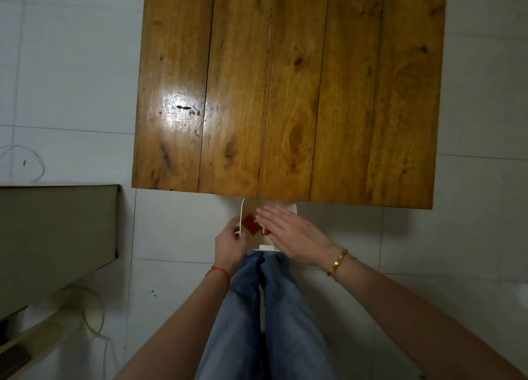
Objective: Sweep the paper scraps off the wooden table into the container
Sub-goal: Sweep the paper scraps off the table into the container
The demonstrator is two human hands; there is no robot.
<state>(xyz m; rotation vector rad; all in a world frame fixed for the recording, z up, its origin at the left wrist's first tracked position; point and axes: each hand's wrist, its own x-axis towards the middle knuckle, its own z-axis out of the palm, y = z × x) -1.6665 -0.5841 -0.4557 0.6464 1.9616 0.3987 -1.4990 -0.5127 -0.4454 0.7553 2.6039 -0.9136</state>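
Two bare forearms and a pair of blue-jeaned legs (265, 316) fill the bottom of the view, reaching toward a white container (264, 246) held just below the near edge of the wooden table (288, 94). The left hand (230, 244) grips the container's left wall, fingers curled and clamped on the rim; a red string bracelet (218, 271) circles that wrist. The right hand (291, 234) lies flat over the container's open top, fingers straight and close together, gripping nothing — it hides most of the right side of the box. Inside the container, red paper scraps (251, 224) show beside those fingertips, one a clear diamond shape and a smaller bit partly hidden under the hand. A gold chain bracelet (338, 262) sits on the right wrist. The table's far part of the container's rim tucks under the plank edge. The planks show knots and a bright glare patch on the left. Around it lies a pale tiled floor (71, 65), and a beige cabinet-like block (57, 222) stands at the left.
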